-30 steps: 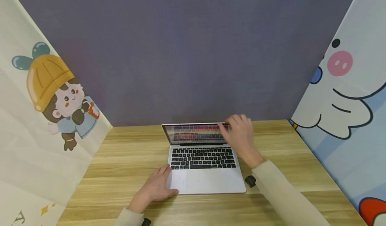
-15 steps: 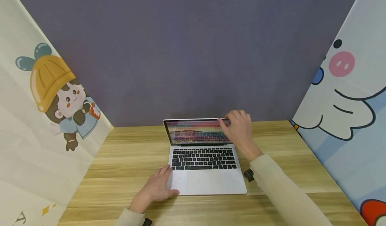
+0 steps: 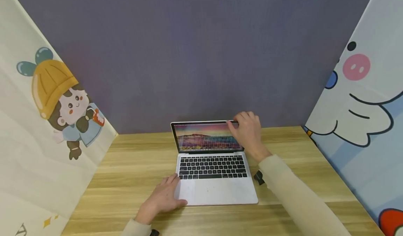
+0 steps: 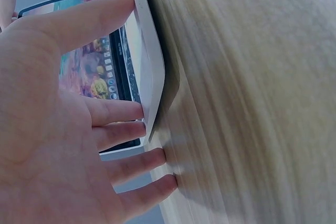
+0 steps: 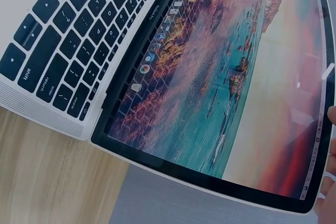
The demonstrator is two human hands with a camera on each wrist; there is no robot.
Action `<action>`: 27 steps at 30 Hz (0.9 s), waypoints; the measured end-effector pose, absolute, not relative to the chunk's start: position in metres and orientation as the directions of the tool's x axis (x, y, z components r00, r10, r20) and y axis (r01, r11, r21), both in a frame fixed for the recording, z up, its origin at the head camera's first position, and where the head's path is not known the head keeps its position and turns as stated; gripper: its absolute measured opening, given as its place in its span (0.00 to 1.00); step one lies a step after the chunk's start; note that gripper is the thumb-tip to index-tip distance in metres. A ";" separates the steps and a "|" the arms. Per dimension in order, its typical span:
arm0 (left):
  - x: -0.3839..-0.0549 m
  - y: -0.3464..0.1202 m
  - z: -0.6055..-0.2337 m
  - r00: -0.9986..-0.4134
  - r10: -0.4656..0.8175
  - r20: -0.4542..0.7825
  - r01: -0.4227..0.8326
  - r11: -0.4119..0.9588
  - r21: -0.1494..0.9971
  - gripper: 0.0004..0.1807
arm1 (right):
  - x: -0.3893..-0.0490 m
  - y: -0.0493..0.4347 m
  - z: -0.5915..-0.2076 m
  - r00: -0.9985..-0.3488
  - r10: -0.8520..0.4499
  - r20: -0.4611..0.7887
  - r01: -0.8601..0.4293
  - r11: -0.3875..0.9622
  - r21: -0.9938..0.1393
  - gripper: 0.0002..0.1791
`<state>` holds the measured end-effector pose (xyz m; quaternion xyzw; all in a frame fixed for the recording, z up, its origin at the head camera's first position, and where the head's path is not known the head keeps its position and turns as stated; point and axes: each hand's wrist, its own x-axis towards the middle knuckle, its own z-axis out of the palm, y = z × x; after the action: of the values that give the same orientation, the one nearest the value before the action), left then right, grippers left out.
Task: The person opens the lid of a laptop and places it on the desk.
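Observation:
A silver laptop (image 3: 216,190) lies on the wooden table with its lid raised and its screen (image 3: 204,136) lit with a colourful coastal picture. My right hand (image 3: 249,133) pinches the lid's upper right corner, thumb on the screen side and fingers behind the edge. In the right wrist view, only fingertips (image 5: 329,169) show at the lid's edge. My left hand (image 3: 162,197) rests at the front left corner of the base. Seen from the left wrist, its thumb touches the front edge and its fairly straight fingers (image 4: 121,111) spread along the side, two reaching down to the table.
The wooden table (image 3: 126,166) ends at a dark grey panel (image 3: 201,54) close behind the lid. Cartoon-printed sheets stand on both sides. A small black object (image 3: 259,177) shows by the right sleeve (image 3: 299,194).
My right hand has moved up and back with the lid's corner, and the lid now stands more upright, showing more of the screen. The left hand has stayed at the base's corner.

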<state>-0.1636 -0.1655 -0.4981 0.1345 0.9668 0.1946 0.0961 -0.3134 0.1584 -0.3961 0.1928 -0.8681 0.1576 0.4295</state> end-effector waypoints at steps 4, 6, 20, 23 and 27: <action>-0.162 -0.164 -0.500 -0.944 0.300 -0.136 0.224 0.888 0.401 0.54 | -0.316 0.159 -0.397 -0.561 -0.196 0.804 -0.472 0.874 -0.116 0.17; -0.162 -0.164 -0.500 -0.944 0.301 -0.135 0.225 0.888 0.402 0.54 | -0.318 0.159 -0.396 -0.563 -0.197 0.803 -0.469 0.876 -0.113 0.17; -0.165 -0.164 -0.498 -0.946 0.293 -0.141 0.221 0.897 0.382 0.53 | -0.333 0.155 -0.392 -0.637 -0.173 0.751 -0.420 0.895 -0.150 0.17; -0.165 -0.164 -0.497 -0.946 0.292 -0.141 0.219 0.895 0.388 0.53 | -0.336 0.154 -0.392 -0.639 -0.169 0.750 -0.420 0.894 -0.157 0.16; -0.165 -0.163 -0.497 -0.946 0.290 -0.144 0.214 0.895 0.391 0.52 | -0.340 0.154 -0.394 -0.635 -0.168 0.754 -0.421 0.894 -0.155 0.17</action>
<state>-0.1648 -0.1634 -0.4972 0.1301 0.9682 0.1887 0.0997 -0.3398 0.1545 -0.3943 0.1655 -0.8900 0.1602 0.3936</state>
